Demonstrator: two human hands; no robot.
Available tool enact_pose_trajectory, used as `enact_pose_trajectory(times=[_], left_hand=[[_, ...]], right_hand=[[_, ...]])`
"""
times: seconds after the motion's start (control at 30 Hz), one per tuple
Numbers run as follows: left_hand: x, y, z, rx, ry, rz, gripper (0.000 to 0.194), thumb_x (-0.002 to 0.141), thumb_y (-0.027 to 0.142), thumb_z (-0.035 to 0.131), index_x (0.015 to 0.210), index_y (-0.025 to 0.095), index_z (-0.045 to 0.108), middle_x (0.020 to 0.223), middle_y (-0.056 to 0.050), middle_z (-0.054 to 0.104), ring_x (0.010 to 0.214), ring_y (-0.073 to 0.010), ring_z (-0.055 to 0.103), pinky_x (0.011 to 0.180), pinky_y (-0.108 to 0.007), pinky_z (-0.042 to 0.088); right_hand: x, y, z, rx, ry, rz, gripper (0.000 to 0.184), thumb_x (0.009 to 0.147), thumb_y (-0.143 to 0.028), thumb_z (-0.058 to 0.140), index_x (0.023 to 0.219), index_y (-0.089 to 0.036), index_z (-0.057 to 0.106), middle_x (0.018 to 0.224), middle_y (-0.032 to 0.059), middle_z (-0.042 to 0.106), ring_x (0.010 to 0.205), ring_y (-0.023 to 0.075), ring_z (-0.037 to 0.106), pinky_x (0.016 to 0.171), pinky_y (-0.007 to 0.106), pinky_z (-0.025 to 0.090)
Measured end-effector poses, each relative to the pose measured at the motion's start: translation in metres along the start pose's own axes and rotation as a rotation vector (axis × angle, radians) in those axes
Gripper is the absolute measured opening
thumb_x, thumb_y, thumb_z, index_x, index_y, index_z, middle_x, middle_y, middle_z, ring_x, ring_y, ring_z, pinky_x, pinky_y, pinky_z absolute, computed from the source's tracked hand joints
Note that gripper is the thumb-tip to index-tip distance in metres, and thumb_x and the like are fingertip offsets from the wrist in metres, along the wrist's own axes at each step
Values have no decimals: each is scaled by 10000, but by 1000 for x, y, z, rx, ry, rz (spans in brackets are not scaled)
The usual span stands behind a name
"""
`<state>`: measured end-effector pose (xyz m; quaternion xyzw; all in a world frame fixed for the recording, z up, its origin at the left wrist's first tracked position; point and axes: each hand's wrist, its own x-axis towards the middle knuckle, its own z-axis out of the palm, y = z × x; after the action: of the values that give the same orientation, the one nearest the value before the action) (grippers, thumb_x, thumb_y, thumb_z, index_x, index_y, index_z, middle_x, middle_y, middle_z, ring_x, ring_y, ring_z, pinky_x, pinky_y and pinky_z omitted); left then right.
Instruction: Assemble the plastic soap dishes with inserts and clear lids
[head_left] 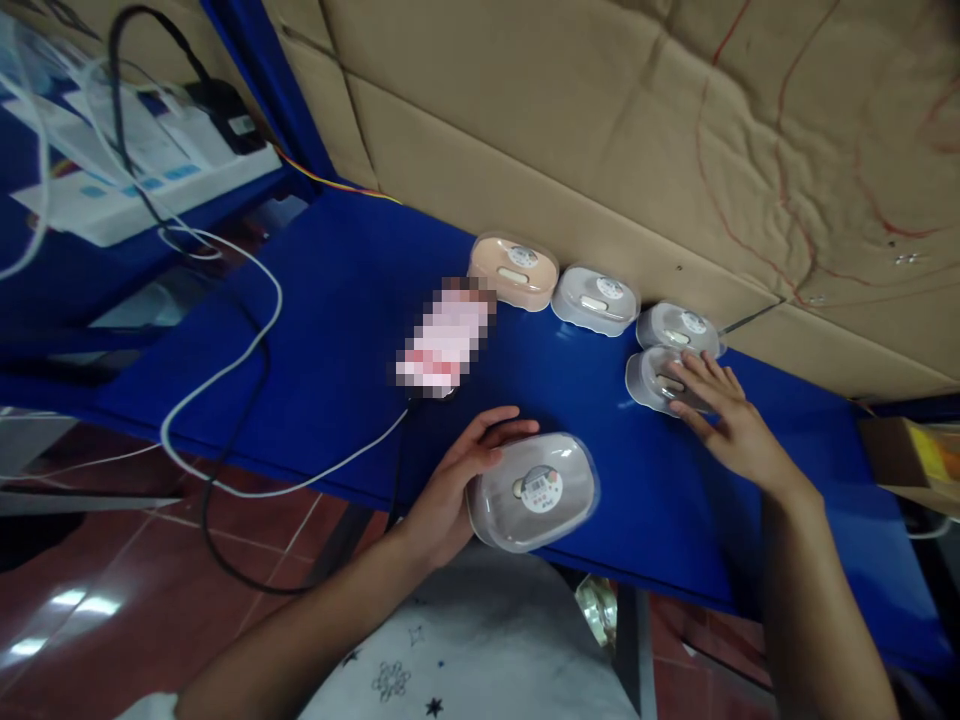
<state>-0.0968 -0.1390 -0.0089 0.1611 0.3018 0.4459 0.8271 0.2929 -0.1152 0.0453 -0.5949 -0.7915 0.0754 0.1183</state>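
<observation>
Within left hand, clear rounded box

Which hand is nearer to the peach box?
Left. The left hand is in front of the peach box, holding a grey box; the right hand is farther off, to the right, over another box.

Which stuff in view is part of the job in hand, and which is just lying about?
In the job, by the look of it:
- clear-covered box held in left hand
- grey box under right hand
- similar boxes by the cardboard: peach box, middle box, end box

Probably just lying about:
- pixelated pink item
- white cable
- power strip
</observation>
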Motion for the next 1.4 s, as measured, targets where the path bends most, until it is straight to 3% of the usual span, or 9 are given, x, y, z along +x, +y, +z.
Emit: enact_pose_trajectory(times=[0.13, 0.33, 0.43, 0.57, 0.77, 0.93, 1.1, 1.23, 1.4], left_hand=[[1, 0, 1, 23, 0, -1, 436, 818, 320, 817, 1246, 258, 767, 1314, -90, 770, 1335, -298, 642, 1116, -419, 499], [1, 0, 1, 33, 2, 17, 392, 801, 295, 814, 1189, 253, 789, 1257, -82, 790, 1290, -280, 671, 1093, -407, 515], [1, -1, -1, 33, -18, 11, 388, 813, 293, 806, 1199, 254, 791, 1260, -82, 788, 1285, -269, 675, 1100, -397, 512], [2, -1, -3, 34, -42, -8, 376, 826, 291, 812, 1199, 253, 790, 1257, -81, 792, 1278, -258, 680, 1108, -376, 500], [4, 2, 0, 32, -40, -29, 365, 813, 294, 825, 1173, 245, 793, 1232, -83, 798, 1271, -255, 681, 1109, -373, 497], [3, 5, 2, 41, -27, -31, 365, 810, 293, 828, 1169, 243, 790, 1225, -81, 800, 1267, -259, 683, 1106, -376, 500], [2, 5, 0, 45, -29, -54, 360, 820, 300, 830, 1174, 246, 791, 1236, -86, 799, 1292, -267, 679, 1115, -382, 500], [1, 5, 0, 69, -1, -51, 359, 824, 324, 832, 1176, 259, 797, 1223, -76, 793, 1328, -290, 663, 1146, -416, 487], [2, 7, 2, 80, 14, -79, 388, 781, 348, 864, 1153, 259, 801, 1225, -88, 794, 1326, -314, 659, 1145, -441, 491]], right_hand=[[53, -45, 0, 23, -22, -142, 621, 1112, -341, 504, 1715, -364, 356, 1815, 68, 298, 1687, 317, 261, 1365, 660, 234], [178, -116, 53, -73, -17, -290, 650, 1078, -243, 468, 1702, -100, 356, 1795, 206, 292, 1695, 329, 245, 1373, 635, 197], [196, -133, 73, -145, 2, -280, 589, 1084, -182, 398, 1654, -35, 421, 1747, 237, 389, 1660, 341, 340, 1370, 617, 203], [166, -139, 77, -185, 67, -256, 593, 1072, -104, 329, 1653, -99, 445, 1712, 205, 470, 1610, 346, 425, 1322, 646, 280], [122, -137, 68, -203, 155, -241, 464, 1117, -243, 448, 1540, -104, 581, 1583, 202, 618, 1465, 358, 570, 1214, 557, 439], [89, -124, 66, -152, 237, -235, 362, 1101, -199, 483, 1408, -126, 660, 1473, 188, 699, 1358, 354, 641, 1113, 540, 519], [46, -93, 50, -112, 233, -212, 466, 1104, -288, 533, 1563, -209, 532, 1580, 181, 620, 1484, 347, 571, 1216, 586, 460], [2, -57, 38, -200, 222, 4, 677, 1108, -406, 519, 1727, -257, 289, 1728, 197, 447, 1633, 375, 391, 1303, 682, 328], [-64, -21, 31, -240, 226, 164, 651, 1095, -437, 524, 1708, -328, 336, 1699, 149, 505, 1576, 366, 487, 1287, 686, 369]])
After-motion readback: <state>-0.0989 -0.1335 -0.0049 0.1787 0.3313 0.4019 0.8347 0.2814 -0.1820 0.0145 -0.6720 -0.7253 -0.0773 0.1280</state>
